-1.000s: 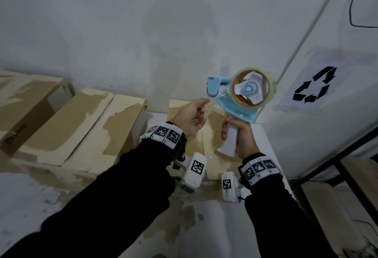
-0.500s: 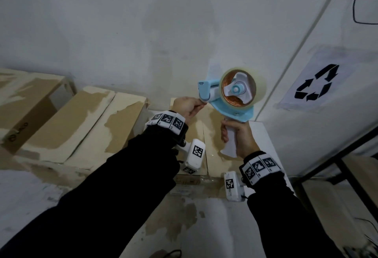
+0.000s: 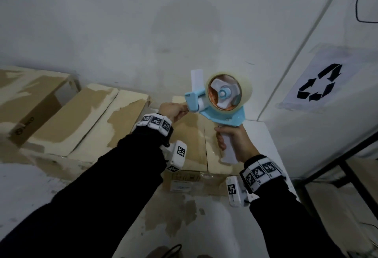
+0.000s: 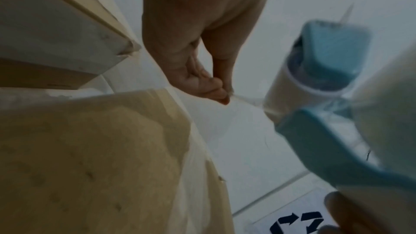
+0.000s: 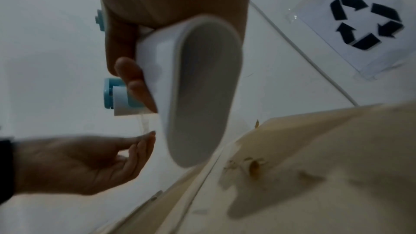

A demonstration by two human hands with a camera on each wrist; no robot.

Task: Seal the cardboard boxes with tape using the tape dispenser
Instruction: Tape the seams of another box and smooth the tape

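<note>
R hand (image 3: 235, 143) grips tape dispenser (image 3: 222, 102); L hand (image 3: 172, 111) pinches tape end (image 4: 243, 98).

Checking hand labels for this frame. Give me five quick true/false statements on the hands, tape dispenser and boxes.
1. The right hand grips the tape dispenser by its white handle. True.
2. The left hand pinches the tape end at the dispenser's front. True.
3. The dispenser presses on the cardboard box. False: it is held in the air above the box.
4. The tape roll is empty. False: clear tape is still wound on it.
5. A recycling sign hangs on the wall. True.
</note>
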